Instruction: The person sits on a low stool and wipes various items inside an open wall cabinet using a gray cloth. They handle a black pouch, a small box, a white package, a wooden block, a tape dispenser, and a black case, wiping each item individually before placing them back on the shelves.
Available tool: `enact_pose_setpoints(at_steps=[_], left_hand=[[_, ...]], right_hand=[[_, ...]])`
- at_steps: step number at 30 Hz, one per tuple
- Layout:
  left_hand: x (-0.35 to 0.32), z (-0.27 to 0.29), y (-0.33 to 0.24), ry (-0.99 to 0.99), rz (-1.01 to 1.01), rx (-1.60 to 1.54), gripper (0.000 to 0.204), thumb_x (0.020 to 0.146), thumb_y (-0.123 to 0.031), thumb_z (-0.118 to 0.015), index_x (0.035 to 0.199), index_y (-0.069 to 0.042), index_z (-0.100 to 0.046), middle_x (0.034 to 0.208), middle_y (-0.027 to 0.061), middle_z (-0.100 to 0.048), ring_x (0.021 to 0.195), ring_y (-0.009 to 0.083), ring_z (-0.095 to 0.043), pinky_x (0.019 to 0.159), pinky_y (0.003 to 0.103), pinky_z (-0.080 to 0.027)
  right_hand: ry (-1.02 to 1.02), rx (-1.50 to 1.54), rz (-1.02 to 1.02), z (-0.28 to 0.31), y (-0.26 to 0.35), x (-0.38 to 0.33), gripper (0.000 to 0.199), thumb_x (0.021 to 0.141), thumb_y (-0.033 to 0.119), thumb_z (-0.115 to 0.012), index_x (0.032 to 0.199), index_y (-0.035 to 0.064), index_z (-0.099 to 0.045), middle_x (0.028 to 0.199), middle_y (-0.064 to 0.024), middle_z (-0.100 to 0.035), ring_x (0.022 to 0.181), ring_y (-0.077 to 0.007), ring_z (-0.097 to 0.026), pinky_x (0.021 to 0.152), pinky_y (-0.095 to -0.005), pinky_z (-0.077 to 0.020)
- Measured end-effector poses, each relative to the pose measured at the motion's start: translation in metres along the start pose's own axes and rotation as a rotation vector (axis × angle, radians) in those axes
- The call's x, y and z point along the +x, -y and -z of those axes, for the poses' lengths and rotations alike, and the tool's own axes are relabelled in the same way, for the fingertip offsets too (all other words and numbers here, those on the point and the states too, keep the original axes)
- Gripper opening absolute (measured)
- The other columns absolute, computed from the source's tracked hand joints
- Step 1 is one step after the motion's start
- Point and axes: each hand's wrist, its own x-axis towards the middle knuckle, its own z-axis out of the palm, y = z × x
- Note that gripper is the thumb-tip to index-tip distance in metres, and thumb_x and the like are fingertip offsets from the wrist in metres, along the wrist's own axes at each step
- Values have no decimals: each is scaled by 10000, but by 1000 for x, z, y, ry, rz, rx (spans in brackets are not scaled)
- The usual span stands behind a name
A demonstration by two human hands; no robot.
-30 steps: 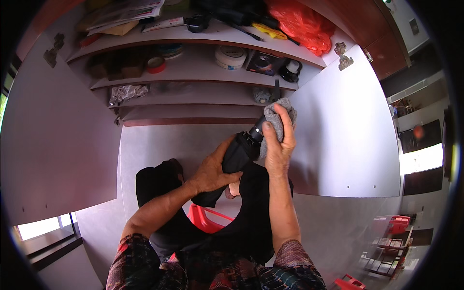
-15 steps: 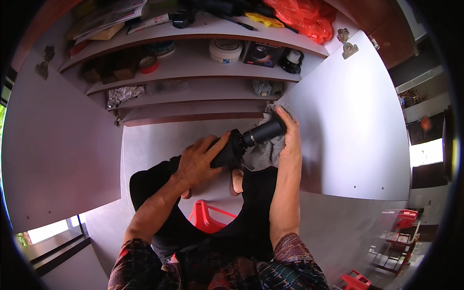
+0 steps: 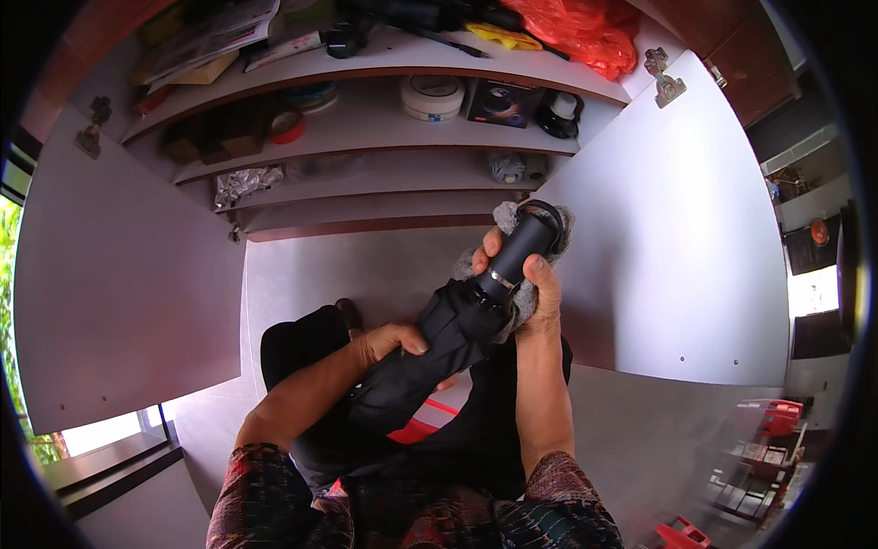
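Observation:
A black folded umbrella (image 3: 439,339) lies slantwise across my lap, its handle pointing to the far right. My left hand (image 3: 395,343) is closed round the fabric body, thumb on top. Around the handle, just above the silver ring, my right hand (image 3: 540,288) is wrapped, with a grey cloth (image 3: 562,224) between palm and handle. The cloth shows on both sides of the handle and behind it. A loop strap is at the handle's end.
An open cabinet stands ahead, with a left door (image 3: 128,274) and right door (image 3: 677,247) swung out. Its shelves hold a white round tub (image 3: 432,97), a dark box (image 3: 499,102), a red plastic bag (image 3: 585,37) and crumpled foil (image 3: 247,185). A red stool (image 3: 425,421) shows beneath me.
The umbrella has swung to a steeper slant, showing more of its body. My left hand has slid down from near the ribs; my right hand, with the cloth, now wraps the handle from beneath.

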Motion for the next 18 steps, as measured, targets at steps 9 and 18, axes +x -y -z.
enact_pose_setpoints(at_steps=[9,18], left_hand=[[32,-32,6,-896,-442,1341,1076,641,-354,-790,1401,-19,-106,1234,216,-477,1123,324,-511,973,355,-385],[15,-34,-7,-574,-497,497,586,746,-354,-654,1183,-13,-464,897,126,-606,811,210,-622,733,311,-510]], right_hand=[[-540,-466,166,3,-1,16,317,817,285,-659,965,34,-533,713,-100,-583,559,-196,-595,512,-293,-503],[-620,-318,257,25,12,18,409,875,446,-488,1005,65,-558,852,-64,-602,770,-173,-578,650,-307,-486]])
